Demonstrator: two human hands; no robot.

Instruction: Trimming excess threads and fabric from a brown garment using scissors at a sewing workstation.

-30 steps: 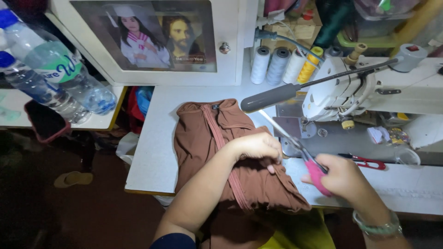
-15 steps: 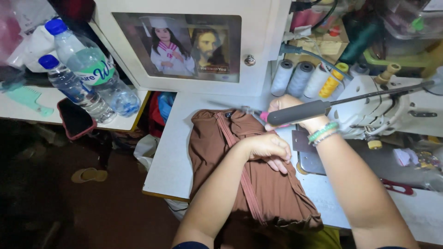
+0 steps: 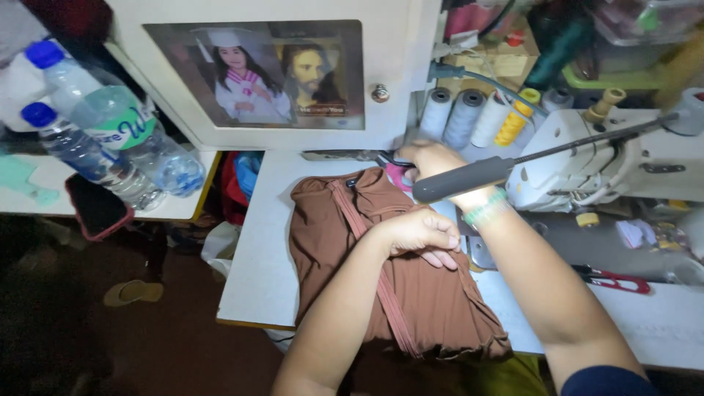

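Observation:
A brown garment [image 3: 352,242] with a zipper lies bunched on the white sewing table [image 3: 257,257]. My left hand [image 3: 419,233] rests on its middle, fingers curled and pinching the cloth. My right hand [image 3: 433,161] reaches over the garment to the table's far edge, below the thread cones. Its fingers are closed around pink-handled scissors [image 3: 398,176], whose blades point left along the table. A green bead bracelet is on that wrist.
A white sewing machine [image 3: 623,154] with a grey padded lever [image 3: 462,180] stands at the right. Thread cones [image 3: 469,117] line the back, and red snips [image 3: 616,280] lie at the right. Water bottles [image 3: 110,125] and a phone [image 3: 99,209] sit on a left shelf.
My right hand carried the pink scissors from the near right, across the garment, to the far edge by the thread cones. My left hand stayed on the cloth.

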